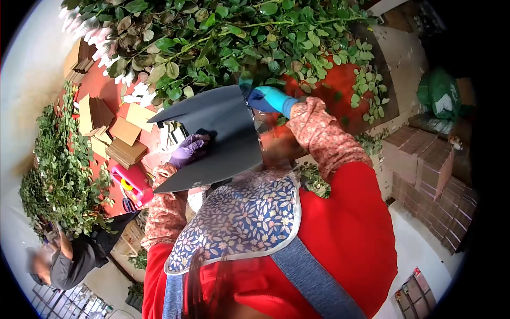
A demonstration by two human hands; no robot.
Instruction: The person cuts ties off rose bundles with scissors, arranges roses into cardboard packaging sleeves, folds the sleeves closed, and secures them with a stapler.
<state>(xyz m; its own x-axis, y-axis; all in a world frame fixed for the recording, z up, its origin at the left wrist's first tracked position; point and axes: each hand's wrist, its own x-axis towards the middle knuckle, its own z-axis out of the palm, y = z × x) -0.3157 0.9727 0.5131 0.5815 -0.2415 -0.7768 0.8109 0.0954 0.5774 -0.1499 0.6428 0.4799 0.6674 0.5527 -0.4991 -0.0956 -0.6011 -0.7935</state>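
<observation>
A large dark grey sheet [223,127] is held up in front of my chest, slightly curved. My left hand [189,150], in a purple glove, is at the sheet's left part, its fingers closed on the sheet. My right hand [270,100], in a blue and teal glove, pinches the sheet's upper right corner. Behind the sheet, leafy green stems [212,48] lie in a thick pile on the red table [340,80]. White-wrapped flower heads [101,45] show at the pile's left end.
Folded cardboard pieces [126,139] and a pink holder [135,183] with scissors lie at the left. More leafy stems [69,175] stand beyond them. A co-worker [74,263] is at lower left. Stacked cardboard boxes [419,159] and a green bag [438,93] are at right.
</observation>
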